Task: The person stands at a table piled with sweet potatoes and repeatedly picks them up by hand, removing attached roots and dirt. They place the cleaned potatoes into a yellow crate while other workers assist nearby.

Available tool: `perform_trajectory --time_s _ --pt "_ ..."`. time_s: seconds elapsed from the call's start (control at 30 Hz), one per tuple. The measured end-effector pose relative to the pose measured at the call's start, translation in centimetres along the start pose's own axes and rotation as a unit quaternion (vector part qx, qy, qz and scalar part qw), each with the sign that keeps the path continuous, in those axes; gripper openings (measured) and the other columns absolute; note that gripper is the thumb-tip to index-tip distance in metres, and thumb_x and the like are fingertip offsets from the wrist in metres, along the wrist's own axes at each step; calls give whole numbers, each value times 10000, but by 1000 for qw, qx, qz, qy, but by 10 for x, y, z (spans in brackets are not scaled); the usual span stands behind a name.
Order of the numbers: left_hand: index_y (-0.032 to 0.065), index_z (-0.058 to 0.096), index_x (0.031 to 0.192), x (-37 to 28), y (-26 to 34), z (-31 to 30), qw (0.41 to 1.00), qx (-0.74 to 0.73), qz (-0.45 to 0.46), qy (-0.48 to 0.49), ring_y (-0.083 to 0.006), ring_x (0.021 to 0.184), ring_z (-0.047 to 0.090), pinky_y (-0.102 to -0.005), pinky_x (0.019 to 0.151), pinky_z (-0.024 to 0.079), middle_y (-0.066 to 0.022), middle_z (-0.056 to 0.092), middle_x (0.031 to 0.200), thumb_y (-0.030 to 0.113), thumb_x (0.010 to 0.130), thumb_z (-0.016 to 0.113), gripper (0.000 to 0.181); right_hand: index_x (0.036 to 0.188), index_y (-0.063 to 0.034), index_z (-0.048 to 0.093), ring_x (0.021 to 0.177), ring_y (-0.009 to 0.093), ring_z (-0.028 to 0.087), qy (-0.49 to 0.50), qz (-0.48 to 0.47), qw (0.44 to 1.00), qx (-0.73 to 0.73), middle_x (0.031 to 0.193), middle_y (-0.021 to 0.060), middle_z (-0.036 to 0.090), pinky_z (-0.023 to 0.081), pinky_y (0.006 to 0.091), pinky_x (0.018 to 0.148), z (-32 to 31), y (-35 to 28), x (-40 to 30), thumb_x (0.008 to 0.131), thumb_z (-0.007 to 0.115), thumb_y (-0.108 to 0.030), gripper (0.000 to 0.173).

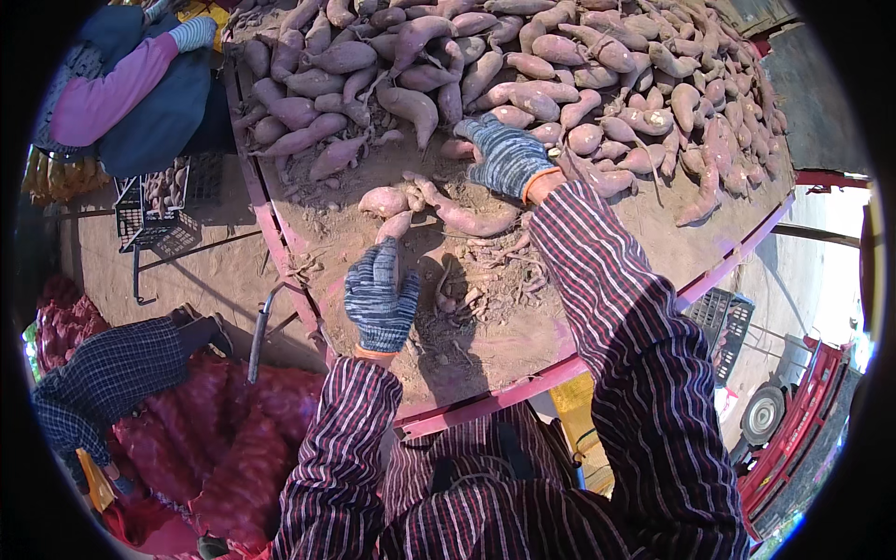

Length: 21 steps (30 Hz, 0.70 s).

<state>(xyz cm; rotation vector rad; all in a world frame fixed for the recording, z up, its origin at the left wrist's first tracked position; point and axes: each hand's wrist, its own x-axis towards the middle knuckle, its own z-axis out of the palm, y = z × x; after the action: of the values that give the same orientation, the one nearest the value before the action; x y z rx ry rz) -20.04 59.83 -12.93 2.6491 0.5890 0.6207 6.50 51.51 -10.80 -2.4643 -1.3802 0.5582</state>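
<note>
My left hand (381,301), in a grey-and-white knit glove, is closed around a slim sweet potato (394,227) whose upper end sticks out past the fingers. At the near edge of the heap, my right hand (505,157), gloved alike, has its thumb and fingers around another sweet potato (456,148), mostly hidden by the glove. Between the hands lie a long curved sweet potato (469,213) and a rounder one (383,201). Thin roots and broken scraps (490,273) lie in the dirt below them.
A big heap of sweet potatoes (560,49) covers the far part of the pink-rimmed table (504,392). Red mesh sacks (210,427) lie at left beside a bending person (133,371). Another person (147,91) stands at upper left near black crates (150,203). A red vehicle (791,434) is at right.
</note>
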Motion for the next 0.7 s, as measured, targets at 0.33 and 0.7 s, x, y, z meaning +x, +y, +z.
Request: perform_trajectory --time_s 0.33,0.7 --pt "107 491 1198 30 26 61 451 -680 -573 -71 -198 804 568 -328 625 528 -69 578 981 92 841 552 363 1211 -54 505 1023 359 550 -11 59 975 213 1172 202 539 454 412 855 27 -47 -46 780 642 -398 569" --pt "5 499 1185 62 116 -15 752 -581 -285 -128 -133 782 572 -255 687 495 -58 583 934 25 816 602 384 1291 -72 451 1118 215 495 13 15 585 810 1201 115 542 393 361 974 98 14 -66 781 672 -302 601"
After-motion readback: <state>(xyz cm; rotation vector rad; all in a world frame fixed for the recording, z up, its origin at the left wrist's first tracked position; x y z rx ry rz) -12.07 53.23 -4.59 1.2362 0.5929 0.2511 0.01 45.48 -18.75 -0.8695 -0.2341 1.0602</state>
